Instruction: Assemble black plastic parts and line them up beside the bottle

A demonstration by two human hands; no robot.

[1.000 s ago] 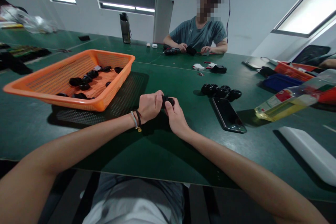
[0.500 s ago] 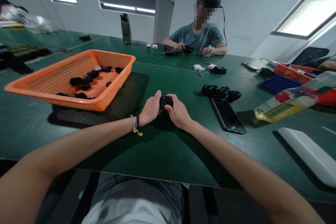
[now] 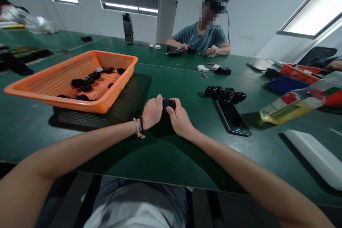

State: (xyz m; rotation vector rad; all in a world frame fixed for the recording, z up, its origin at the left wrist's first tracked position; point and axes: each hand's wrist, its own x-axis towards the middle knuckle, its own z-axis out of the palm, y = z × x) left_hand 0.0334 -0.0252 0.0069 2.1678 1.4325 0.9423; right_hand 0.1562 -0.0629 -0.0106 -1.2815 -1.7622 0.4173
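Stretching wide, the green table (image 3: 165, 78) carries an orange basket (image 3: 103, 104) toward its left edge. Inward from the table's near edge, the left hand (image 3: 153, 111) (now thumb-up, no longer curled over) and right hand (image 3: 181, 119) both grip one small black part (image 3: 169, 102) between them; its handling seems unfinished.

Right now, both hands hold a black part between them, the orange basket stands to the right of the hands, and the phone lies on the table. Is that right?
Not quite: the head view shows the orange basket left of the hands. The left hand and right hand do hold a black part; the phone lies on the table.
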